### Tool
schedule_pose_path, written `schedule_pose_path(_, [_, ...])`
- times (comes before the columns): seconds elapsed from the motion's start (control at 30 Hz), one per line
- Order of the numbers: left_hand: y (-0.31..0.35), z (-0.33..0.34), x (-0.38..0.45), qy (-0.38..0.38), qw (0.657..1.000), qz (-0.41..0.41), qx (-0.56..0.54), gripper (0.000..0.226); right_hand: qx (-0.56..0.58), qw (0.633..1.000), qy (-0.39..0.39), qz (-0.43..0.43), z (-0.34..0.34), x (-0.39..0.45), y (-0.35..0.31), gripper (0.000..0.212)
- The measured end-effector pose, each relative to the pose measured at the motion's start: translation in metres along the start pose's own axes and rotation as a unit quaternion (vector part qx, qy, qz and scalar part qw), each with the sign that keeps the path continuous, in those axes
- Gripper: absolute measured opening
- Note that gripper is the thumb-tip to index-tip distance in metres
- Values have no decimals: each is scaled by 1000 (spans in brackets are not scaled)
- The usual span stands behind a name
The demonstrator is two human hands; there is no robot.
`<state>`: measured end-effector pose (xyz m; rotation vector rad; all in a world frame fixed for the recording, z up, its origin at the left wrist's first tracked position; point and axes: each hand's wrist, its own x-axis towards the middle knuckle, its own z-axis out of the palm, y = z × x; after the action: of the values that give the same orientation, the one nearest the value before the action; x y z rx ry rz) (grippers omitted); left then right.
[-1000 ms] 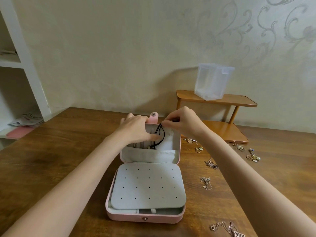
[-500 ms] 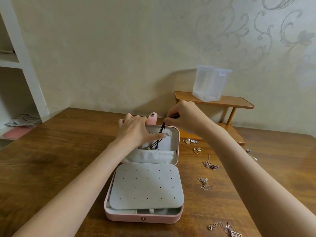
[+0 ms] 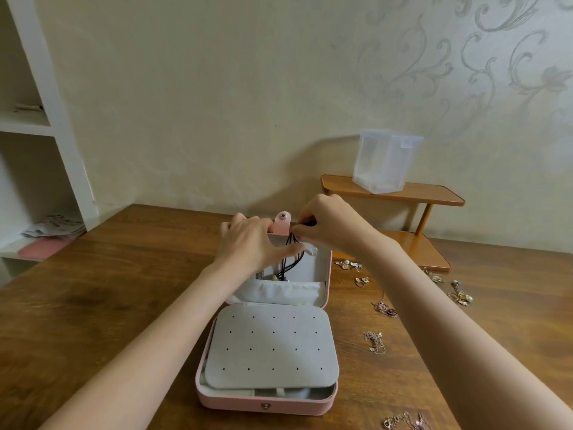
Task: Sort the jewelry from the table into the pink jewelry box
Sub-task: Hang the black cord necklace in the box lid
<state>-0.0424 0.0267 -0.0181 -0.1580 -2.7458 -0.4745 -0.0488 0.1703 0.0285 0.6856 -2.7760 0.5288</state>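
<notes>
Pink leatherette formed the shell of the jewelry box, which stood open near the middle of the desk, towards its front edge, with the lid raised on the far side.

Head view: a grey perforated pad lay over the base compartments. The left hand rested against the inner face of the lid, fingers extended and thumb pressing near a small white tab; it gripped nothing. The right hand was curled at the lid's top edge beside the pink snap strap, pinching the upper end of a black cord necklace. The cord hung down the lid lining, its lower end reaching the gathered grey pocket, where a pale pendant was partly visible. Whether the cord was already caught on a hook could not be determined.

Loose jewelry remained on the desk to the right of the box: earrings and rings near the lid, a dark-stone pendant chain, a thin chain, a cluster towards the right edge, and a chain at the front edge.

Assessment: the step in hand appeared to be hanging the cord necklace inside the lid. The next move would likely call for seating the cord, tucking the pendant into the pocket, then releasing and reaching right for the next piece. The task looked at an early stage.
</notes>
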Motion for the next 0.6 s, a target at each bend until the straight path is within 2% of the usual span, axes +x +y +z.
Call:
schedule_pose_path(0.13, [0, 1, 0, 39, 999, -5, -34, 43, -15, 999, 29, -3, 5, -3, 6, 24])
schedule_pose_path(0.3, [-4, 1, 0, 22, 999, 2, -42, 31, -5, 997, 73, -15, 10, -10, 10, 22])
schedule_pose_path(0.47, [-6, -10, 5, -127, 992, 2, -10, 51, 5, 999, 34, -36, 4, -10, 3, 24])
schedule_pose_path(0.6, [-2, -9, 2, -120, 993, -12, 12, 70, -63, 997, 36, -24, -2, -9, -3, 23])
